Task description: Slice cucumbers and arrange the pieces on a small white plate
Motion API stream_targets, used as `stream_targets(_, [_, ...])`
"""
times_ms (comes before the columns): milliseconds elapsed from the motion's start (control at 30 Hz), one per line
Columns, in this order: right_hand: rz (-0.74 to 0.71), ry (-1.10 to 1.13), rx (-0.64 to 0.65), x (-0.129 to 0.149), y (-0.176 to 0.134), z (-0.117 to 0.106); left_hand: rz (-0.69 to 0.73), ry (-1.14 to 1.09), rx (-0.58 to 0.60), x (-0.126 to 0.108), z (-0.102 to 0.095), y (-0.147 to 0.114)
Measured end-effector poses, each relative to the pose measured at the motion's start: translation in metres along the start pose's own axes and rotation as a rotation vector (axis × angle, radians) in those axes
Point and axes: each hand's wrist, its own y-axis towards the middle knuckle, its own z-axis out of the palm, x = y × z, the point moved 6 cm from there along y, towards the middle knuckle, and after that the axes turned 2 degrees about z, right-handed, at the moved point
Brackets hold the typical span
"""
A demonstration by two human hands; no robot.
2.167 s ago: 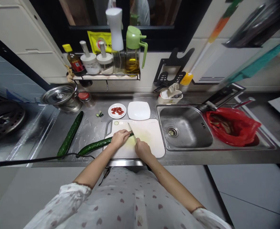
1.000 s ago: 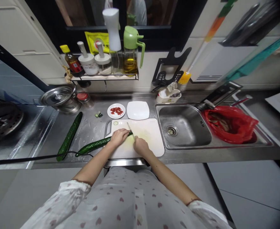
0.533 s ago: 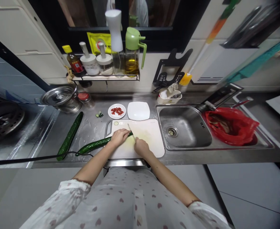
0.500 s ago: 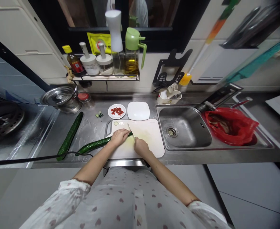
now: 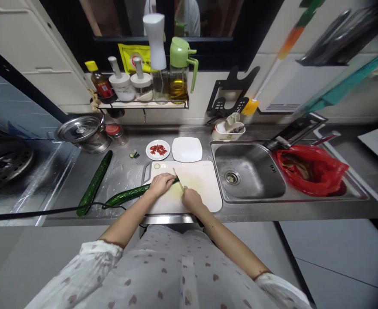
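A long green cucumber lies across the left edge of the white cutting board, its far part on the counter. My left hand is closed over it near its right end. In my right hand is a knife, its handle hidden by the fingers. The blade stands at the cucumber's tip, just right of my left fingers; whether it has entered the flesh I cannot tell. A round cucumber slice rests at the board's upper left corner.
Behind the board stand a plate of chopped red pieces and a white plate. Another cucumber lies left, near a black cable. To the right are the sink and a red plastic bag.
My right hand and the knife have shifted very slightly to the right. My left hand and the cucumber look almost the same as before.
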Motion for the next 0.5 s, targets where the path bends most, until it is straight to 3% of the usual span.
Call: stream_targets(500, [-0.007, 0.021, 0.005, 0.002, 0.014, 0.004, -0.017, -0.015, 0.003, 0.002, 0.000, 0.002])
